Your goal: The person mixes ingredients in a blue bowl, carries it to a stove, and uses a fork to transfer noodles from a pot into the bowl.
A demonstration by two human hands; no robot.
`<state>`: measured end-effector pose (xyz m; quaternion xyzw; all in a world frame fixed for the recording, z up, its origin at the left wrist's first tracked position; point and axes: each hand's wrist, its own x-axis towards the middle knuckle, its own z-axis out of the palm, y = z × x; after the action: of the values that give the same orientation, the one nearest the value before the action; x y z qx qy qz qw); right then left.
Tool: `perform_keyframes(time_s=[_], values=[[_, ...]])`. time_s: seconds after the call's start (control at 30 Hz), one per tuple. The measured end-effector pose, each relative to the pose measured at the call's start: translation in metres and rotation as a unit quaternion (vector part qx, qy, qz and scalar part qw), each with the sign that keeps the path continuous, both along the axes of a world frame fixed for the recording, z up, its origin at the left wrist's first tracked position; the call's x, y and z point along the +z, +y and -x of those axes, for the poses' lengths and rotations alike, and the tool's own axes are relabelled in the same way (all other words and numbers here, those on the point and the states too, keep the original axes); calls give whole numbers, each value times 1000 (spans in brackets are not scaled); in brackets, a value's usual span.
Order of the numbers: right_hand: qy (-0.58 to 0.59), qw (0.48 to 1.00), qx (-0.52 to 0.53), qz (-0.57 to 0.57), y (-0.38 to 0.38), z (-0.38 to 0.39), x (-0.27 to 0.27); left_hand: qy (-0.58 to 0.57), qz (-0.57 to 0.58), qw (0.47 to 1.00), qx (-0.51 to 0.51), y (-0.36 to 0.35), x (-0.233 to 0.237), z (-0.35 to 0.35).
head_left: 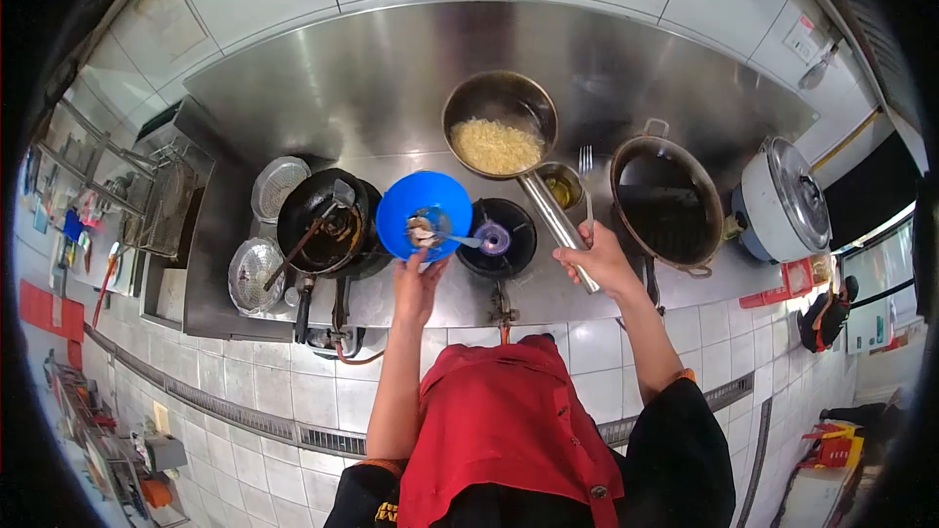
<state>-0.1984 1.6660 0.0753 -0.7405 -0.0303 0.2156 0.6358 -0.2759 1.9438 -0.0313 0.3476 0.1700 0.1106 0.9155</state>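
Observation:
My left hand (418, 279) grips the near rim of a blue bowl (396, 200), which holds some pale and brown pieces and a spoon. In my right hand (599, 262) are the metal handle of a pan (455, 98) and an upright fork (586, 160). Pale yellow, rice-like food (497, 147) lies in the raised, tilted pan. Between my hands a lit burner (492, 239) shows a purple-blue flame, with the bowl to its left. Behind the pan handle stands a small metal pot (563, 186) of yellowish liquid.
A black wok (318, 220) with a ladle sits at left, beside two metal strainers (282, 188). On the right are a wide pan of dark liquid (665, 198) and a lidded pot (787, 199). A steel backsplash (391, 68) rises behind the stove.

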Motion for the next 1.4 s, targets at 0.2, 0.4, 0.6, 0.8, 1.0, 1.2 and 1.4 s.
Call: perform_keyframes(time_s=[0.2,0.4,0.6,0.8,1.0,1.2,1.4], values=[[69,996,2,48,-6,9,-85,19,2,999,47,30,-9,28],[125,991,-15,50,-1,35,-169,31,-11,999,40,27,-10,44],[178,982,-7,63,1,49,-195,49,-14,998,24,13,-12,46],[237,970,-24,45,6,56,-186,42,-14,999,-18,1,-17,44],[-115,945,-136,273,-8,46,-251,57,4,998,-31,-14,-13,41],[-128,978,-132,96,32,65,-92,85,7,995,-48,-45,-17,34],[-226,942,-8,247,37,66,-56,67,-22,996,-49,-80,-16,28]])
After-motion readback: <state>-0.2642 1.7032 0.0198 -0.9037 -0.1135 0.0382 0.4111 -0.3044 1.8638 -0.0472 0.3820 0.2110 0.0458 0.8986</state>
